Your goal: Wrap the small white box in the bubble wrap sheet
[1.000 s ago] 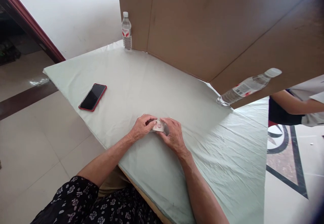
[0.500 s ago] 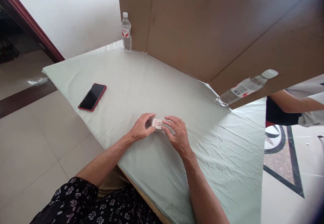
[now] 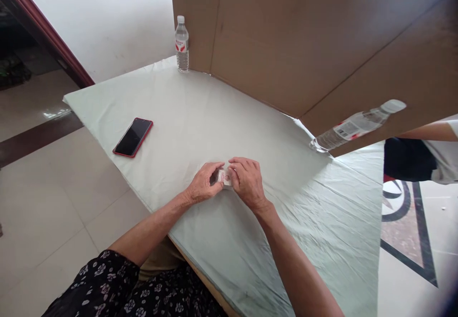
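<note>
A small white pack with red print (image 3: 225, 177), partly wrapped in what looks like clear plastic, is at the near part of the green-covered table. My left hand (image 3: 205, 182) grips its left end, thumb in front and fingers curled behind. Around the right end close the fingers of my right hand (image 3: 248, 179), thumb bent inward and hiding part of the print. Both hands rest low over the cloth. What kind of pack it is, I cannot make out.
A red-cased phone (image 3: 133, 137) lies on the tablecloth (image 3: 200, 116) at the left. One water bottle (image 3: 182, 45) stands at the back; another water bottle (image 3: 352, 128) is at the right by a large brown cardboard panel (image 3: 265, 40). A person's arm (image 3: 431, 131) shows beyond it.
My right hand has drawn in leftward and closed over the pack's right end; its fingers were spread wider before. My left hand keeps its grip. The whole view has shifted slightly.
</note>
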`<action>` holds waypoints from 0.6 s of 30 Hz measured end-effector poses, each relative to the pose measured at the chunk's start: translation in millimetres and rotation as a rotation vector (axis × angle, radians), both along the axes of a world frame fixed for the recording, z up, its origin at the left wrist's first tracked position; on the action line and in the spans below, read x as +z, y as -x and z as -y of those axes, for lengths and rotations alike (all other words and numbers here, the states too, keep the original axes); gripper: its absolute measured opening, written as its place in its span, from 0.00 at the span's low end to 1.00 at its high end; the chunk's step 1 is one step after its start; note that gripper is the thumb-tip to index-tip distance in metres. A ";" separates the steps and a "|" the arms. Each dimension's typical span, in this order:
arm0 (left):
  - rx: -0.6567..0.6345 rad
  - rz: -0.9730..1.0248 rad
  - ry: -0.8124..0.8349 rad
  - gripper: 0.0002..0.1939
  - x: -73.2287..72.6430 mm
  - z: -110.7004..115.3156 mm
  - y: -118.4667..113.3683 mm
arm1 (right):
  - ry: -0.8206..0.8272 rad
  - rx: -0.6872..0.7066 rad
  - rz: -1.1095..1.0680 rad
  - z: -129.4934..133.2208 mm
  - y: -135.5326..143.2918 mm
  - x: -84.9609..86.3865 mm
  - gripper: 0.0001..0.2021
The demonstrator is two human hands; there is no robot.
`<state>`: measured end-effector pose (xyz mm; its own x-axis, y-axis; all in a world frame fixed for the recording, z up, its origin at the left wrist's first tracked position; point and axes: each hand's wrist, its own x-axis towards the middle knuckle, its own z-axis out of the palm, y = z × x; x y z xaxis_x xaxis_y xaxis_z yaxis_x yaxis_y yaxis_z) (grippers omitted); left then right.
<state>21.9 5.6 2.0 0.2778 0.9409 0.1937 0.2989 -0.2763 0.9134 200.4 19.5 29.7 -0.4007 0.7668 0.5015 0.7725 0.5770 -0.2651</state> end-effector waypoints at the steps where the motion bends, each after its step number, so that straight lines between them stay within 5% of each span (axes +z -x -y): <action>1: 0.009 0.013 0.004 0.26 1.1 0.6 -0.6 | -0.006 -0.011 0.005 -4.0 0.8 4.0 0.11; 11: -0.052 0.175 0.152 0.45 -0.8 -1.0 -1.6 | 0.038 -0.057 0.071 -64.4 -6.0 40.1 0.09; 18: -0.072 0.246 0.166 0.27 1.6 -2.5 2.6 | 0.096 -0.125 0.011 -106.1 -5.4 52.4 0.09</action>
